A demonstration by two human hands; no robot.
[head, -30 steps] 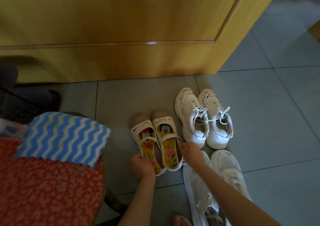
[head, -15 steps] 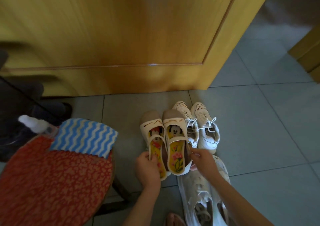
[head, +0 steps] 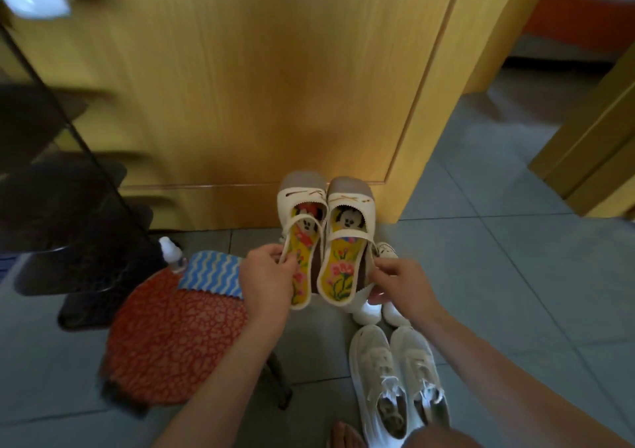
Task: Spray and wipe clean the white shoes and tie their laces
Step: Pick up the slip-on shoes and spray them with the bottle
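Closest in, bare toes (head: 340, 434) poke in at the bottom edge, right beside a pair of white sneakers (head: 385, 361). The sneakers sit side by side on the grey tile floor (head: 515, 293) with their fronts pointing away (laces are there, but I can't tell if they're knotted). To the left stands a stool (head: 171, 344) with a red crackle-print cushion.

Both hands are up off the floor, each carrying one shoe by the heel end. The left hand (head: 266, 282) has its fingers curled round the back of the left slipper (head: 302, 241), and the right hand (head: 398, 284) pinches the edge of the right slipper (head: 347, 241). They're white strap slippers with tan toe caps and cartoon-mouse insoles, held side by side and almost touching.

Just behind the right hand a second white pair (head: 369, 312) rests on the floor, mostly hidden. On the far edge of the stool lies a blue-and-white wavy cloth (head: 213, 274), with a spray bottle (head: 171, 251) just past it. Further left is a dark shoe rack (head: 68, 189), blurry, and behind everything is a yellow wooden door (head: 275, 86).
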